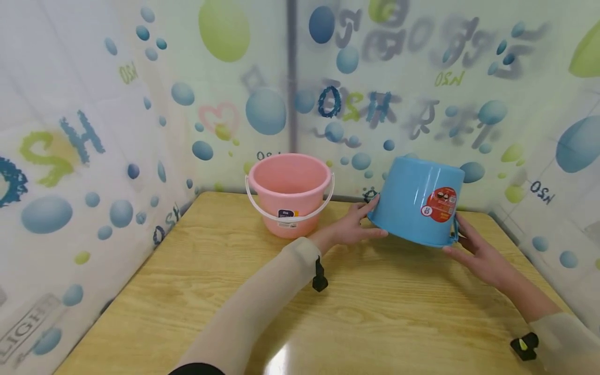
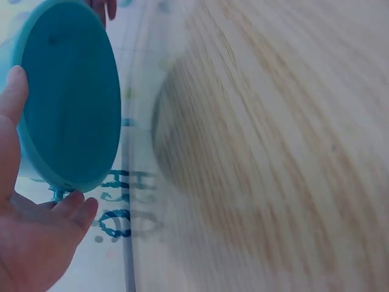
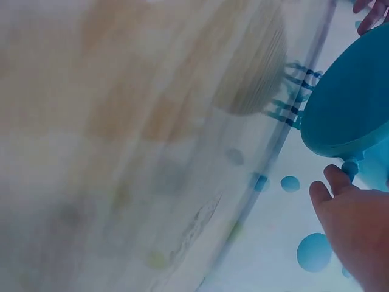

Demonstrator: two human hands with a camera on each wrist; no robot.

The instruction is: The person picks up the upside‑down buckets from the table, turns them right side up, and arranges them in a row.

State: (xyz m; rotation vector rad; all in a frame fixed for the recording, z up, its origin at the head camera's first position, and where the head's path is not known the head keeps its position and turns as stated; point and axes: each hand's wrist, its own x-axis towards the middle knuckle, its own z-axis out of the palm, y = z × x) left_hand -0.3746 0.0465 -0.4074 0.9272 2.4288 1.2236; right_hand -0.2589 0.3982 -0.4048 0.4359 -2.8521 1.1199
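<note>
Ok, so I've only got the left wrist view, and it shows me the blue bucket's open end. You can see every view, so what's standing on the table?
Observer: A pink bucket, upright, left of the blue bucket in the head view.
Operator: Does the pink one have a handle?
Observer: Yes, a white handle, hanging down across its front.
Operator: And anything on the outside of the blue one?
Observer: A red label on the side facing the head camera.
</note>
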